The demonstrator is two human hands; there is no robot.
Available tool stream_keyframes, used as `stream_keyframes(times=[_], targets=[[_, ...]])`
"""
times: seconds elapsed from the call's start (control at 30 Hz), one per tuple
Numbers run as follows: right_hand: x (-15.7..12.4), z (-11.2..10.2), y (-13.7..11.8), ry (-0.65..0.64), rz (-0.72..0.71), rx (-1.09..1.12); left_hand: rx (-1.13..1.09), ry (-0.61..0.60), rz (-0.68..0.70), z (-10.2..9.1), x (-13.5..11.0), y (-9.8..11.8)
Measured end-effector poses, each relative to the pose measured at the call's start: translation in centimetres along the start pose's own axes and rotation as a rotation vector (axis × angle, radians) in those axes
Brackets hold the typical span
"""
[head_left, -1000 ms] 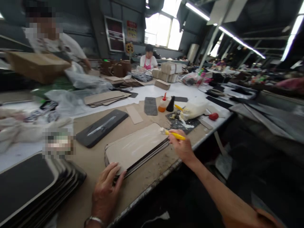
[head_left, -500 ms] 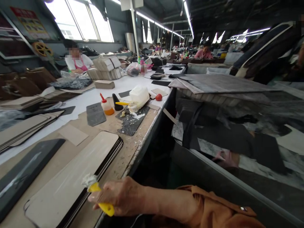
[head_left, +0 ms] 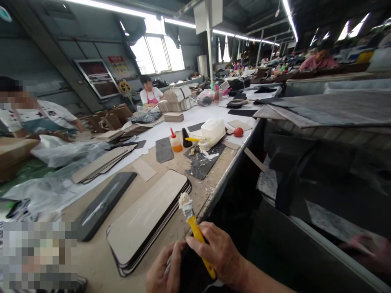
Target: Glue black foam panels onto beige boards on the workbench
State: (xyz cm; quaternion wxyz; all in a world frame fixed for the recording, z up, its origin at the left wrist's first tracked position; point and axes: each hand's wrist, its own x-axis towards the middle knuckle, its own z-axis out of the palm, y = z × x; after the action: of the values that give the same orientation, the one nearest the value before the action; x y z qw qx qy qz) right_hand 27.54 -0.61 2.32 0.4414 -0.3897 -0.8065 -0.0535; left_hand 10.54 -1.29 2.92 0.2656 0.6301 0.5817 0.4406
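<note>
My right hand (head_left: 224, 254) is closed around a yellow-handled brush (head_left: 195, 228), its bristles up and coated with thick white paste. Close beside it, at the table's front edge, my left hand (head_left: 166, 266) has its fingers pressed together; what they hold, if anything, is hidden. Just beyond both hands lies a stack of beige rounded panels (head_left: 146, 215) with dark edges. A dark grey panel (head_left: 105, 203) with a whitish streak rests to its left. Farther back, a white plastic tub (head_left: 213, 130) smeared with paste leans over a paste-spotted dark board (head_left: 204, 165), with another yellow handle at its mouth.
An orange-filled squeeze bottle (head_left: 175, 144), a black cone-shaped object (head_left: 186, 137) and a red lump (head_left: 238, 132) stand around the tub. Clear plastic sheeting (head_left: 55, 167) covers the left side. Co-workers sit across the table. To the right is a lower bin (head_left: 308, 228) with dark sheets.
The view has swung left, bringing another co-worker into sight. My left hand has come into view beside the right. The brush has lifted off from over the panel stack, now pointing bristles up.
</note>
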Motion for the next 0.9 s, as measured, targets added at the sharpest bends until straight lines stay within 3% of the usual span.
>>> stream_keyframes(times=[0.17, 0.3, 0.4, 0.57, 0.9], targets=[[-0.4, 0.3, -0.1, 0.009, 0.003, -0.127, -0.364, -0.217, -0.278, 2.3, 1.2, 1.4], [-0.8, 1.2, -0.8, 0.002, 0.057, -0.243, -0.661, -0.406, -0.596, 2.6, 1.8, 1.1], [-1.4, 2.3, -1.2, 0.004, 0.108, -0.314, -0.743, -0.523, -0.757, 2.5, 2.3, 0.3], [-2.9, 4.0, -1.4, -0.006, 0.199, -0.349, -0.771, -0.64, -0.897, 2.7, 3.3, -1.4], [-5.2, 3.9, -0.6, 0.008, 0.296, -0.382, -0.602, -0.659, -1.018, 5.4, 4.1, -1.6]])
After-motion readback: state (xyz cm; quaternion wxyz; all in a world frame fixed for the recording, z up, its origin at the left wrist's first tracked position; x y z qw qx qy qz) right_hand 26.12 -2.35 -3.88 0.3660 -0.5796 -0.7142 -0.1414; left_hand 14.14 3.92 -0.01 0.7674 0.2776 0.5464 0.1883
